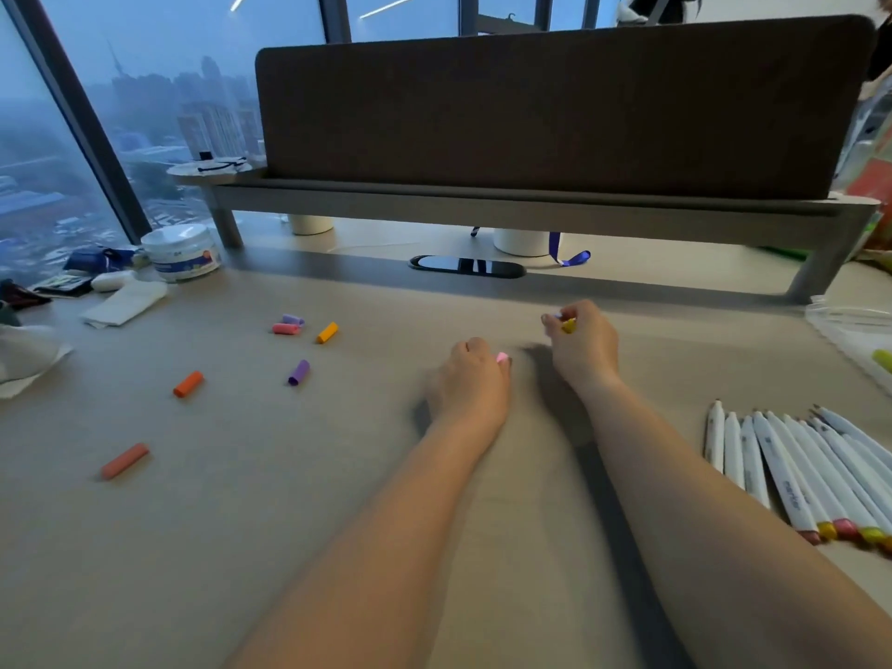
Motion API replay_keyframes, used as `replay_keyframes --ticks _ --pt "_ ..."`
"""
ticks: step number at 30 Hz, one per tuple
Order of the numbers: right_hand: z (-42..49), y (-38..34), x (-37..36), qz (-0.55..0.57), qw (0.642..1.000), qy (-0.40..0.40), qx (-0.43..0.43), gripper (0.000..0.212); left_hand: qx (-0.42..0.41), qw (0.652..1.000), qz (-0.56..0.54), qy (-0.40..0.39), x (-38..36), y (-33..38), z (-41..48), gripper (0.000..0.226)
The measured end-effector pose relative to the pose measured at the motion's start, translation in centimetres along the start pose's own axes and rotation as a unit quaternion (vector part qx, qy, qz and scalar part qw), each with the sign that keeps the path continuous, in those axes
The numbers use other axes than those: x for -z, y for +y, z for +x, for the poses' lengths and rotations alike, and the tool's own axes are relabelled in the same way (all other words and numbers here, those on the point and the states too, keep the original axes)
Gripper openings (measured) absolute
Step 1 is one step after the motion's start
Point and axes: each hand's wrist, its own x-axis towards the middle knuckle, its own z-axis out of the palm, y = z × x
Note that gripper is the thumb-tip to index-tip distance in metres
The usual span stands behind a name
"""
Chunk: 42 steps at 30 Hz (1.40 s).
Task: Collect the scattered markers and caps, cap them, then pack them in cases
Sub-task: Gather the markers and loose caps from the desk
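Note:
My left hand (470,379) is curled around a pink cap (502,357) near the middle of the desk. Farther back, my right hand (581,345) pinches a yellow cap (569,325); something pale shows at its fingertips. Loose caps lie to the left: a lilac cap (292,320), a pink cap (285,329), an orange-yellow cap (327,332), a purple cap (299,372), an orange cap (188,384) and a salmon cap (124,461). Several white markers (791,470) lie side by side at the right, their tips uncapped and pointing away from me.
A clear plastic case (849,325) sits at the right edge. A white tub (181,251), folded tissue (123,304) and small clutter occupy the back left. A raised shelf with a dark screen (555,113) spans the back, above a cable port (466,267).

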Motion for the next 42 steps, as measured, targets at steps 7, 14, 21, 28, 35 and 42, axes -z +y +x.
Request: replay_keyframes --ticks 7,14,21,28,35,42 --pt "-4.0 -3.0 -1.6 0.179 0.982 -0.040 -0.037 0.015 0.061 0.958 -0.266 0.082 3.6 -5.5 -3.8 0.023" --pt "-10.2 -7.8 -10.1 0.081 0.970 -0.192 0.126 0.011 0.170 0.941 -0.179 0.233 10.2 -18.1 -7.9 0.025" --pt "-12.2 -11.6 -15.0 -0.012 0.975 -0.185 0.125 0.026 0.284 0.950 0.074 0.105 13.7 -24.9 -9.0 0.041" --pt "-12.3 -14.3 -18.0 -0.185 0.934 -0.209 0.224 0.055 0.276 0.943 0.183 0.024 13.3 -26.5 -7.1 0.042" --pt "-11.4 -14.4 -18.5 -0.217 0.912 -0.240 0.252 0.044 0.235 0.956 0.172 0.022 13.1 -26.7 -5.6 0.041" --pt "-8.8 -13.0 -17.1 0.014 0.978 -0.172 0.116 0.016 0.224 0.965 0.020 0.133 12.7 -26.8 -4.3 0.033"
